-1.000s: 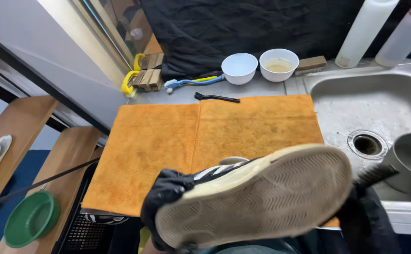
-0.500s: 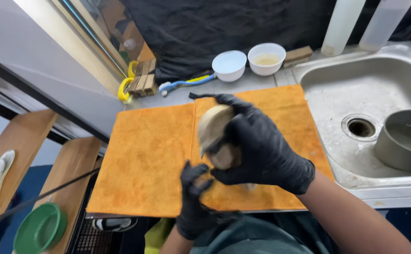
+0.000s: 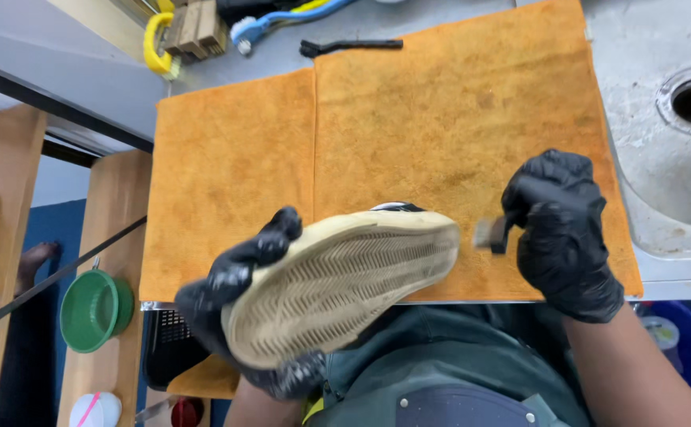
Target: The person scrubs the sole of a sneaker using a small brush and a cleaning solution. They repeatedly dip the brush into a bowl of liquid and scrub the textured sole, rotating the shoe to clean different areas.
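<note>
My left hand (image 3: 238, 296), in a black glove, grips a shoe (image 3: 337, 281) turned sole up, its cream ribbed sole facing me. Fingers wrap its left side and heel end. My right hand (image 3: 563, 225), also in a black glove, holds a small dark brush (image 3: 492, 234) whose bristle end sits just right of the shoe's toe, close to the sole edge. Both hands are over the near edge of two orange towels (image 3: 408, 134) spread on the counter.
A steel sink (image 3: 677, 166) with its drain hole lies to the right. A thin black tool (image 3: 353, 46), a blue-handled brush (image 3: 274, 22) and a yellow-handled wooden brush (image 3: 179, 35) lie behind the towels. A green bowl (image 3: 92, 310) sits low left on wooden shelving.
The view has tilted down and closer. My right hand has left the shoe and now holds a brush beside its toe. The shoe is turned sole up in my left hand.
</note>
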